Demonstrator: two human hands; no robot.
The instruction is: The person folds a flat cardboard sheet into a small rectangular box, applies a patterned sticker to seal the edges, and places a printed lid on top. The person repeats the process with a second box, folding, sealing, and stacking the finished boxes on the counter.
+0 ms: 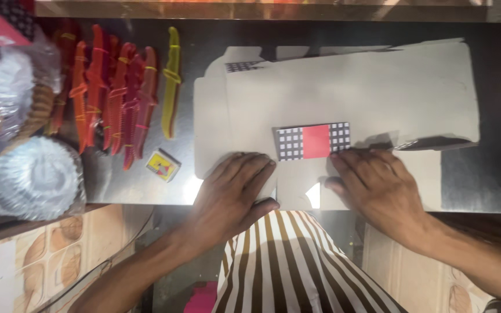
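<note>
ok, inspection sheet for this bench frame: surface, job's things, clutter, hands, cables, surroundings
Surface: shiny metal table, glare near the front edge.
Job's things: flat grey cardboard blanks stacked unfolded; one flap folded over, showing a checked print with a red panel.
Clutter: bundles of orange-red combs banded together, one yellow bundle, small yellow matchbox-like box, bagged stacks of foil cups.
Hands: left hand pressed flat on the cardboard; right hand flat beside the flap, fingers at its edge.
Cables: thin dark cable below the table.
Surroundings: patterned floor tiles, striped garment.
</note>
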